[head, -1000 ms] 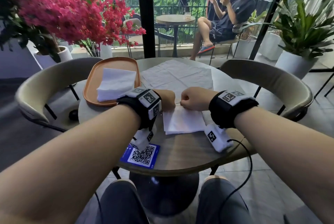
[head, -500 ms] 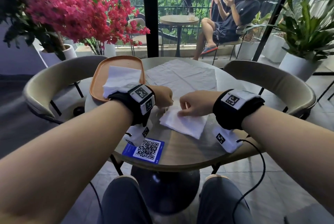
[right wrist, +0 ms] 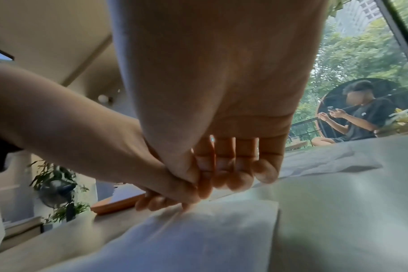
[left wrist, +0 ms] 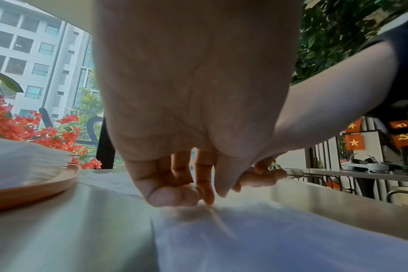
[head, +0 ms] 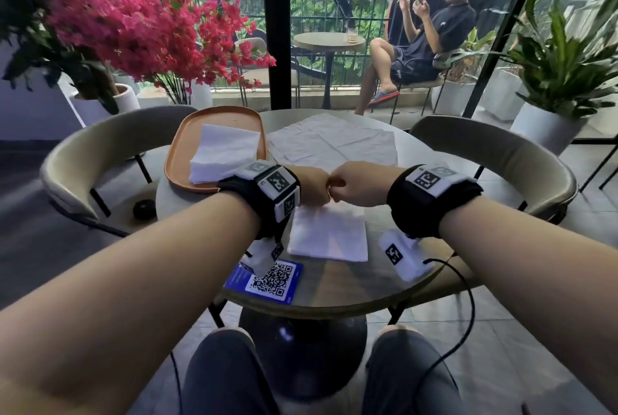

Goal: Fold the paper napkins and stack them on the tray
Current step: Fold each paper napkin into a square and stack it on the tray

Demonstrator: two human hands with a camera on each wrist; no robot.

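Together, the left hand (head: pixel 312 188) and right hand (head: pixel 356 187) meet knuckle to knuckle, fingers curled, pinching the far edge of a folded napkin (head: pixel 329 234) on the surface (head: pixel 384 280), likely to sharpen its crease. Just left, the tray (head: pixel 182 147) holds a stack of folded napkins (head: pixel 222 152).

head: above, looking down | wrists: close, table-level | shared: napkin (head: pixel 329 235)
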